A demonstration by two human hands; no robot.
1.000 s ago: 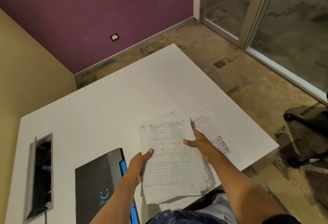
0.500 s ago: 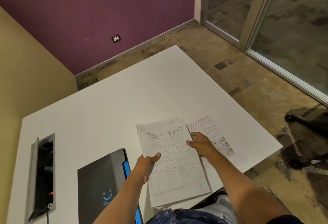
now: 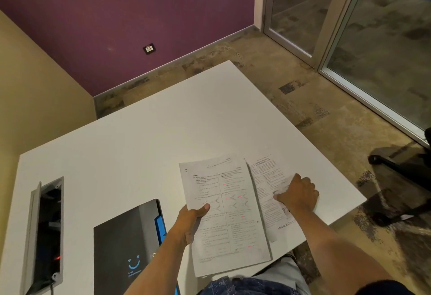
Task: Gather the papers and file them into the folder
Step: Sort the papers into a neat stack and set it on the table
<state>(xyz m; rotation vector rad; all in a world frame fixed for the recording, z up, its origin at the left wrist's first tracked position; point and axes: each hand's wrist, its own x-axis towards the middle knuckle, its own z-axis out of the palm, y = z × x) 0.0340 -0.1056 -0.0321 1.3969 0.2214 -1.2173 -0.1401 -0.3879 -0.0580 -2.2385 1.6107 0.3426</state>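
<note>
My left hand [image 3: 191, 218] grips the left edge of a stack of printed papers [image 3: 229, 220], thumb on top, holding it just over the near edge of the white table [image 3: 144, 145]. To its right one loose printed sheet [image 3: 264, 178] lies flat on the table. My right hand [image 3: 297, 194] rests on that sheet with fingers bent, pinching up its surface near the middle. A dark grey folder [image 3: 123, 245] with a blue spine and a smiley logo lies closed at the lower left, beside my left forearm.
An open grey cable hatch [image 3: 45, 231] is set into the table at the far left. A black chair base [image 3: 401, 189] stands on the carpet to the right. Glass doors [image 3: 349, 26] and a purple wall lie beyond the table.
The fanned stack has been squared up and now hangs from my left hand alone. My right hand left the stack and moved right onto the loose sheet.
</note>
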